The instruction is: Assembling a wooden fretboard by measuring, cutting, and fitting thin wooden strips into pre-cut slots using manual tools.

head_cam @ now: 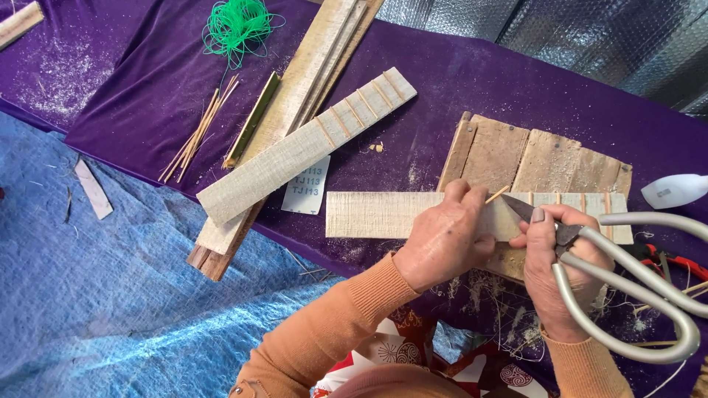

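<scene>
A blue tarp [110,295] covers the lower left of the work surface, and a purple cloth [457,81] overlies it across the upper field, dusted with pale shavings. On the cloth, a long plank [310,88] runs diagonally from top centre down to the tarp edge, with a pale strip [295,151] lying across it; this strip carries several thin cross-slats near its upper end. To the right sits a board [538,158] of joined weathered slats, and resting across its near edge is a second pale strip [383,215], lying roughly level, with short slats set across its right portion. The left hand [446,236] lies palm down on this strip, fingers curled and pinching a thin sliver [496,194] that angles up toward the board. The right hand [553,258], just beside the left, grips large scissors [634,287] by their looped grey handles, index finger extended along the dark blades, whose tip points toward the sliver; whether the blades touch it cannot be told. Smaller items follow: a coil of green cord [236,28] at top, a bundle of sticks [199,129] below it, a green-edged slat [252,119], a white label [306,188], a white bottle [675,190] at far right, and a red-handled tool [675,259], partly hidden behind the scissors.
</scene>
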